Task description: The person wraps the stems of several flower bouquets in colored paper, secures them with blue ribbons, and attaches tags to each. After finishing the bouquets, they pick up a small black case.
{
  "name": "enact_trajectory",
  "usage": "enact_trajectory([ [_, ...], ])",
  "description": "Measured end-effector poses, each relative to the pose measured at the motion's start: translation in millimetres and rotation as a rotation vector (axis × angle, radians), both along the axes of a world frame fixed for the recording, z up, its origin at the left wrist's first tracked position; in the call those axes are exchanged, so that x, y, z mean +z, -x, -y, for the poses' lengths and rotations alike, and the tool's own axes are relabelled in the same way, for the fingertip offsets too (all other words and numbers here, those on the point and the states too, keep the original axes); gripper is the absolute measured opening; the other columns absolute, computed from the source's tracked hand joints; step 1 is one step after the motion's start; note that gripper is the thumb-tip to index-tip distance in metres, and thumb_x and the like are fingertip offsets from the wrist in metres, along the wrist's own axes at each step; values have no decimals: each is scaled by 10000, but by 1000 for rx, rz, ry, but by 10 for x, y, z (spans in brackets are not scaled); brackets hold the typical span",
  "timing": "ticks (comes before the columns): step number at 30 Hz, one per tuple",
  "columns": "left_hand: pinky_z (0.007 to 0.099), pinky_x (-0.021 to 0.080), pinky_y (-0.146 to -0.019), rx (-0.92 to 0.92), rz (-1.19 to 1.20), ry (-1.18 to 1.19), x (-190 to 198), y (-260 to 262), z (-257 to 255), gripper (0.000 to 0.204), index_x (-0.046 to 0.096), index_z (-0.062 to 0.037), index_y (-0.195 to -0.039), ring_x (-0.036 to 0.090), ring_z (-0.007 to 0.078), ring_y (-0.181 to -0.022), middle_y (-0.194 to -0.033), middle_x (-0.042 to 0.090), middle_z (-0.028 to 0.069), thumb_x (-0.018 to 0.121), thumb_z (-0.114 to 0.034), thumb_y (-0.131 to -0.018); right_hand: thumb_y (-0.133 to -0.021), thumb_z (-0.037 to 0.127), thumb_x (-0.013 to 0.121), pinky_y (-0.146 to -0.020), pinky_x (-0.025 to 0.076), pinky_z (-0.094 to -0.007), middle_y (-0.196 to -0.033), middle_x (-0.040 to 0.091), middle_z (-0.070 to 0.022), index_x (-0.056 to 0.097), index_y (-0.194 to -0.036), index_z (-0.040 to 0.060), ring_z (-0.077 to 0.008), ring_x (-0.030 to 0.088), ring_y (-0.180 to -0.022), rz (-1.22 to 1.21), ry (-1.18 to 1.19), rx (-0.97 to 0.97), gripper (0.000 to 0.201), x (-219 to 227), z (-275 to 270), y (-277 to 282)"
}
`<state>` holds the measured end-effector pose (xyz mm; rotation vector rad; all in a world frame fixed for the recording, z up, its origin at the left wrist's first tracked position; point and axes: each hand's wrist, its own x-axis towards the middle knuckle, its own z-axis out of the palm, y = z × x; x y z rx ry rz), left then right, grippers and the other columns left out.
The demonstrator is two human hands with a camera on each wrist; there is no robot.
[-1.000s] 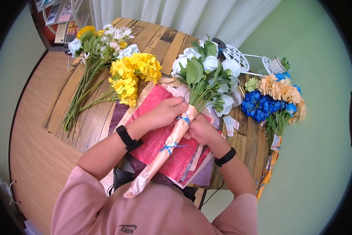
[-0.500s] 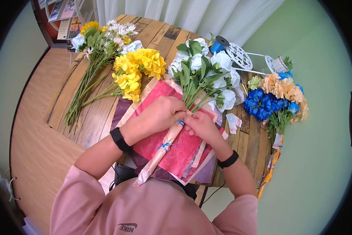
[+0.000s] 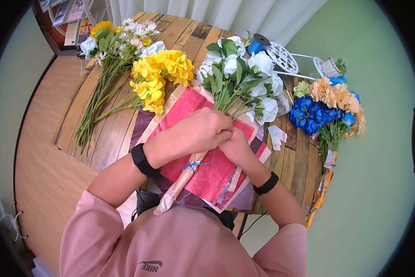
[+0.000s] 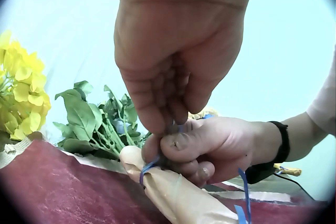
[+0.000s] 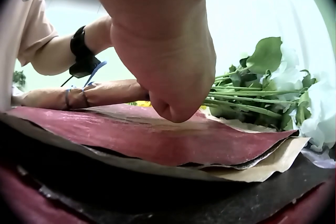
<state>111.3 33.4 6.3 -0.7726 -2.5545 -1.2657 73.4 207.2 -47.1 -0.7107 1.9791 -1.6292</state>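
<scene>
A bouquet of white flowers point(image 3: 263, 64) with green leaves lies on the stack of wrapping sheets, its stems wrapped in peach paper point(image 3: 180, 181). One blue ribbon point(image 3: 193, 165) is knotted lower on the wrap. Near the top of the wrap, another blue ribbon point(image 4: 149, 168) goes round the paper. My left hand point(image 3: 202, 131) pinches this upper ribbon from above. Beneath those fingertips, my right hand point(image 4: 210, 145) pinches it too, thumb against the curled fingers, right at the paper. The hands meet and hide the upper wrap in the head view.
Red wrapping sheets point(image 3: 216, 177) lie under the bouquet. Yellow flowers point(image 3: 154, 92) and long-stemmed white daisies point(image 3: 142, 30) lie to the left. A blue ribbon spool point(image 3: 259, 44) stands behind; a blue and peach bouquet point(image 3: 316, 115) lies at right, beside paper scraps point(image 3: 276, 137).
My hands have closed in on each other over the top of the wrap, covering the upper ribbon. The bouquet's wrapped end has lowered, and its flowers have shifted slightly back.
</scene>
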Motion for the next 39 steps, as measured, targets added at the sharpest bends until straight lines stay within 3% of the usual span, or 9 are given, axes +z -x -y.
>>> enact_trajectory([
  [5, 366, 509, -703, 22, 60, -180, -69, 49, 55, 193, 670, -2, -1005, 653, 271, -774, -831, 655, 129, 657, -117, -850, -922, 79, 618, -697, 474, -222, -929, 669, -25, 654, -1046, -9, -59, 582, -798, 187, -7, 11, 156, 58, -10, 12],
  [7, 316, 515, -688, 461, -41, -552, -109, 79, 35, 176, 642, -5, -950, 635, 205, -740, -795, 638, 91, 662, -126, -824, -942, 105, 599, -625, 453, -204, -894, 658, -17, 658, -1039, -4, -42, 553, -718, 288, 1, 24, 158, 39, -32, 25],
  [8, 316, 515, -688, 458, -39, -550, -218, 88, 91, 176, 642, -5, -950, 635, 205, -740, -795, 638, 91, 662, -126, -824, -953, 119, 583, -577, 419, -199, -857, 642, -6, 660, -1035, -3, -34, 513, -662, 271, 18, 10, 166, 4, -43, 24],
  [11, 261, 501, -709, 172, 520, -608, -362, -9, 267, 225, 607, -3, -1011, 594, 111, -789, -864, 632, 34, 690, -25, -803, -960, 124, 567, -524, 387, -198, -802, 620, 6, 660, -1031, -9, -34, 478, -599, 247, 43, -25, 177, 27, -42, 3],
  [14, 257, 506, -712, 35, 537, -690, -494, -102, 72, 226, 607, -3, -1021, 600, 103, -804, -868, 636, 34, 683, 24, -809, -953, 118, 576, -522, 389, -202, -775, 610, 10, 662, -1018, -20, -41, 488, -595, 244, 39, -60, 175, 77, -14, -7],
  [21, 278, 544, -758, 80, 382, -377, -536, -45, 92, 349, 597, 22, -1152, 658, 134, -849, -918, 689, 84, 689, 55, -817, -939, 130, 607, -570, 405, -195, -759, 602, 15, 682, -954, -14, -35, 509, -649, 189, 14, -96, 162, 79, -81, 15],
  [31, 292, 547, -737, 127, 338, -276, -532, -25, 129, 370, 603, 12, -1190, 671, 149, -824, -914, 702, 101, 691, 19, -831, -959, 129, 563, -623, 455, -221, -814, 634, 0, 659, -1074, -12, -61, 552, -692, 145, 3, -73, 205, 156, -134, 4],
  [37, 249, 517, -758, 78, 423, -639, -676, -16, 122, 207, 672, 4, -1095, 640, 99, -855, -941, 705, 51, 665, -90, -911, -938, 84, 552, -695, 505, -281, -904, 678, -90, 634, -1140, 7, -148, 637, -773, -183, -307, -95, 232, 471, -264, -28],
  [39, 252, 514, -722, 16, 497, -791, -642, -18, 93, 167, 699, 18, -1012, 633, 91, -822, -914, 709, 54, 643, -118, -931, -886, 48, 592, -704, 516, -325, -909, 675, -145, 618, -1158, 18, -243, 661, -807, -735, -270, -18, 275, 463, -294, -32],
])
